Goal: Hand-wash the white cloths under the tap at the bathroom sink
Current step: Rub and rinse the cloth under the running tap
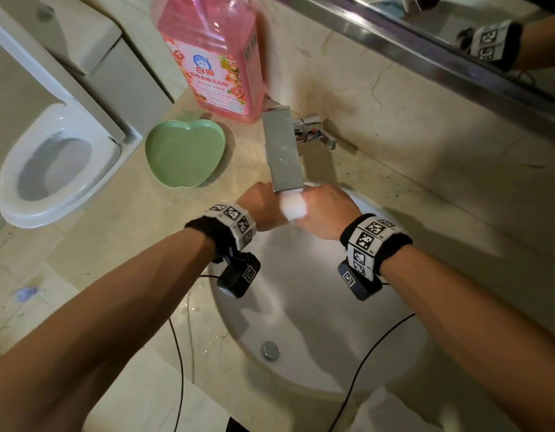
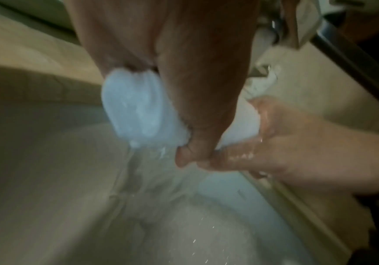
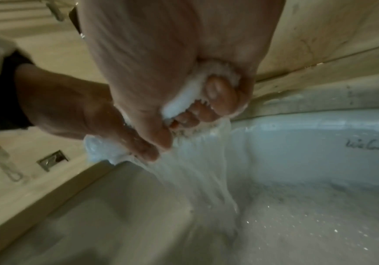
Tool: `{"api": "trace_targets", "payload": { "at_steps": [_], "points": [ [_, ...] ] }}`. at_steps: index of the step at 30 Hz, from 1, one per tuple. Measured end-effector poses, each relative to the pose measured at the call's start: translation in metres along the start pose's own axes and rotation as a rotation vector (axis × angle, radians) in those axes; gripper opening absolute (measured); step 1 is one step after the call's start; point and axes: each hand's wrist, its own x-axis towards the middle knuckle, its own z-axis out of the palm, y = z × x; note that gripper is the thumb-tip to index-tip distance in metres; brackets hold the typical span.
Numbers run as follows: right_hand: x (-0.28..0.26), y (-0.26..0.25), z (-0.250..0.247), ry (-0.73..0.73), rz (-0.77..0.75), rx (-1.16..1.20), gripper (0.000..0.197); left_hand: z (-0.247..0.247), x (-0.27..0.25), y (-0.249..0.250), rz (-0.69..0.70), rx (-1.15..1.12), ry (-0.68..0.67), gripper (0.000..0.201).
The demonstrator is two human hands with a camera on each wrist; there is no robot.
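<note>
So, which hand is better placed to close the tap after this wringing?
Probably the right hand: the tap handle stands on its side of the spout. Both hands grip the white cloth, so the left hand could hold it alone.

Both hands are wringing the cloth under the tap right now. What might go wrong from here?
1. Water streams off the white cloth and splashes the sink; drops already lie on the counter.
2. The wrist cameras' cables hang over the wet basin and could get soaked.
</note>
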Motion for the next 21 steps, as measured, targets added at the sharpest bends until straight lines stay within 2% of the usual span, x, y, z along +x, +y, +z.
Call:
{"api": "trace_targets", "payload": {
  "at_steps": [2,4,7,8,10,12,15,18,21],
  "points": [
    [-0.001,-0.003,-0.004,-0.03,0.042,0.138,0.049,-0.005,-0.009,-0.009,0.053,-0.086,0.008,0.06],
    [-0.003,-0.006,-0.007,-0.065,0.018,0.292,0.055,-0.01,-0.02,-0.017,0.072,-0.173,-0.043,0.071],
    [-0.004,-0.015,-0.009,0.003,-0.195,0.401,0.043,-0.008,-0.032,-0.03,0.029,-0.282,-0.041,0.06],
    [-0.003,-0.019,-0.009,-0.003,-0.22,0.399,0.042,-0.006,-0.036,-0.033,0.047,-0.293,-0.036,0.057],
    [-0.001,-0.026,-0.009,-0.042,-0.178,0.374,0.042,-0.001,-0.045,-0.037,0.077,-0.324,-0.031,0.066],
    [0.0,-0.033,-0.009,-0.052,-0.12,0.443,0.041,0.004,-0.05,-0.039,0.09,-0.377,0.0,0.07],
    [-0.002,-0.041,-0.012,0.052,-0.016,0.657,0.042,0.011,-0.051,-0.041,0.067,-0.467,0.069,0.061],
    [-0.006,-0.039,-0.007,0.105,0.098,0.458,0.049,0.013,-0.047,-0.037,0.008,-0.548,0.085,0.047],
    [-0.012,-0.033,-0.005,0.056,0.104,0.434,0.045,0.012,-0.043,-0.027,-0.008,-0.634,0.093,0.045]
  ]
}}
